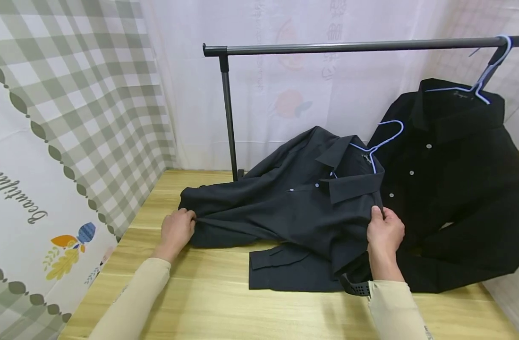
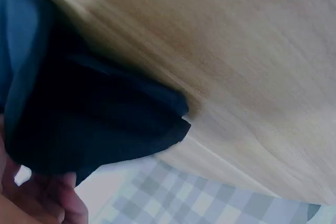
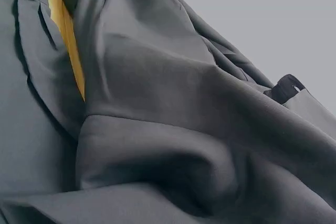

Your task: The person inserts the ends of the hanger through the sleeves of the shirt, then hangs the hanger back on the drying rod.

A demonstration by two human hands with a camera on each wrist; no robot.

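A dark button-up shirt lies on the table, its collar toward the right and its hem toward the left. A blue hanger sits inside its collar, hook sticking up. My left hand pinches the shirt's hem at the left, and in the left wrist view its fingers show below the dark cloth. At the shoulder below the collar, my right hand pinches the fabric between thumb and fingers. One sleeve lies folded toward the front. The right wrist view shows draped shirt cloth, with the hand out of sight.
A black metal rack stands behind the shirt. Another black shirt hangs from its right end on a blue hanger, its lower part on the wooden table. A checked cloth covers the left wall.
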